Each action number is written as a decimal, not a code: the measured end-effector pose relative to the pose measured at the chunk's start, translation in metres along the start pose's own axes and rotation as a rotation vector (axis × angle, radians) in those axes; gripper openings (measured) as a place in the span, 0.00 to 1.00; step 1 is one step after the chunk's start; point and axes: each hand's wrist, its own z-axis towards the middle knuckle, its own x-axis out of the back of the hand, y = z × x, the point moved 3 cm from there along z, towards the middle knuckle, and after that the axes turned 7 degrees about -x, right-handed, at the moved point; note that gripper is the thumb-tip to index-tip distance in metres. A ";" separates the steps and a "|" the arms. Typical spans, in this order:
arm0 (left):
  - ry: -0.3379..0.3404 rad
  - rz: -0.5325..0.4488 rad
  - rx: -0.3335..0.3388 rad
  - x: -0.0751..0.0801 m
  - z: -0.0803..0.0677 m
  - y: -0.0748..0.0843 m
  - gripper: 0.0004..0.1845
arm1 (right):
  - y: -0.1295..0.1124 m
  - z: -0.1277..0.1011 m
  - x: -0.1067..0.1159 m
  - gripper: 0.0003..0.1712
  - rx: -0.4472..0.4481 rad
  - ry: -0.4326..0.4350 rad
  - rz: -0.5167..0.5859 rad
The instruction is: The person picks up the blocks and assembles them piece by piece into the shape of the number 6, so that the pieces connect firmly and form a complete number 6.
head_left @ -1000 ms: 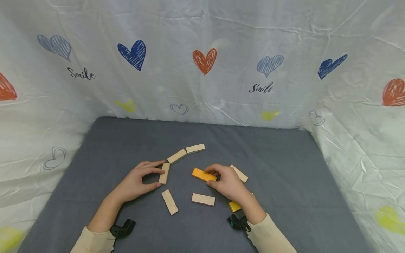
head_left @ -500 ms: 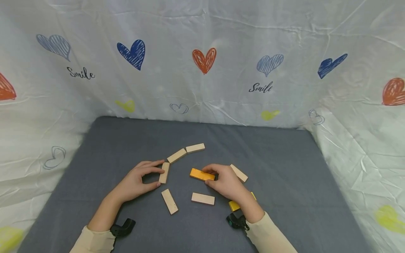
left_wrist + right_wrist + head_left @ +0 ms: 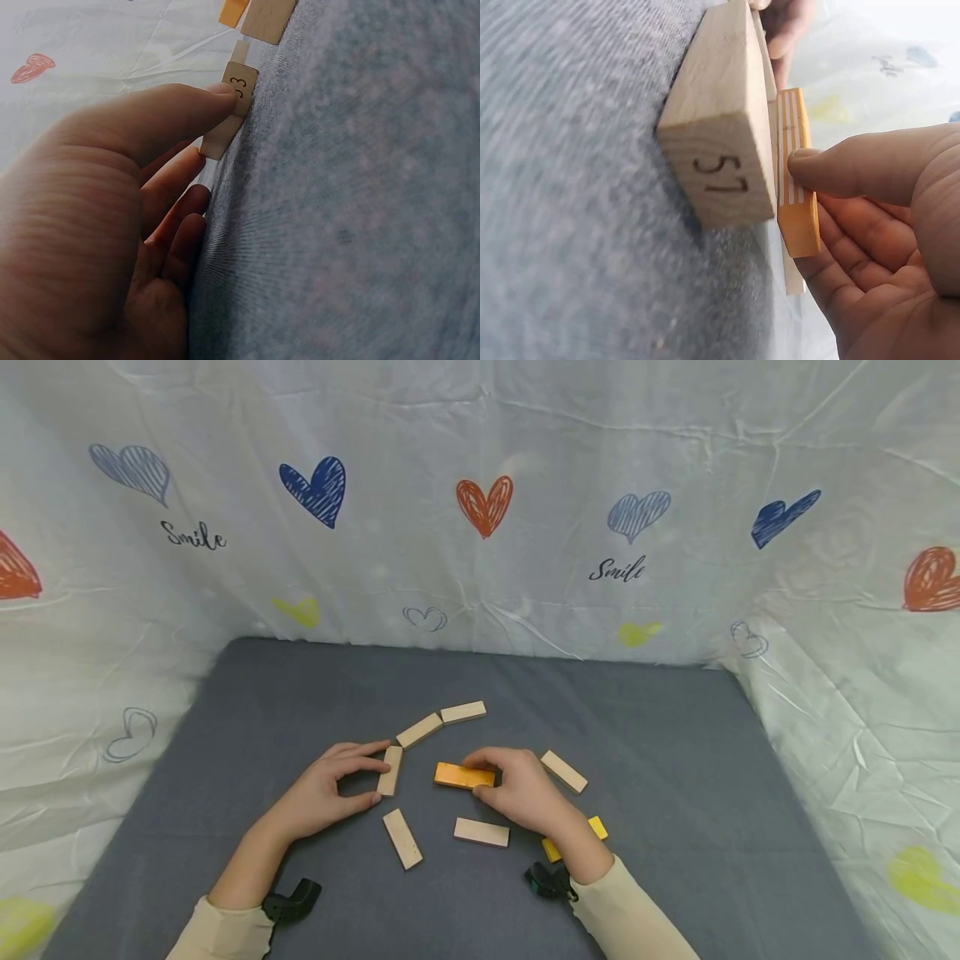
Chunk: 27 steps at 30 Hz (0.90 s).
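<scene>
right hand (image 3: 525, 793): fingers pinch flat orange wooden block (image 3: 463, 775), steering it. left hand (image 3: 330, 789), left of it: fingertips steady plain wooden block (image 3: 390, 771).

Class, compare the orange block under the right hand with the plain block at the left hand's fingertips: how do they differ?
The orange block is painted; the plain block is bare wood. The orange block lies crosswise; the plain block points away. The right hand grips one, the left hand the other. Both look like similar flat rectangles.

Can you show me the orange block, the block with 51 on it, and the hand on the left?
orange block (image 3: 454, 775), head view, its top face.
block with 51 (image 3: 721, 180), right wrist view, its numbered end.
left hand (image 3: 322, 789), head view, its back.
</scene>
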 end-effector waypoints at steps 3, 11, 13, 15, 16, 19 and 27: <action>-0.001 -0.002 0.001 0.000 0.000 0.000 0.24 | -0.002 0.003 -0.001 0.21 0.000 -0.011 0.002; 0.001 -0.005 0.000 0.000 0.000 0.000 0.23 | -0.011 0.012 -0.004 0.21 0.027 -0.036 -0.022; 0.001 -0.006 0.004 0.000 -0.001 -0.001 0.23 | -0.014 0.014 -0.005 0.21 0.042 -0.038 -0.023; 0.001 -0.006 0.006 -0.001 -0.001 -0.001 0.23 | -0.016 0.017 -0.007 0.21 0.057 -0.042 -0.025; 0.000 -0.006 0.008 -0.001 -0.001 -0.001 0.23 | -0.016 0.018 -0.008 0.21 0.062 -0.044 -0.029; -0.001 -0.006 0.010 -0.001 -0.002 -0.002 0.23 | -0.018 0.022 -0.011 0.21 0.064 -0.057 -0.033; -0.006 -0.007 -0.001 0.000 -0.001 0.000 0.23 | -0.020 0.028 -0.018 0.21 0.064 -0.092 -0.048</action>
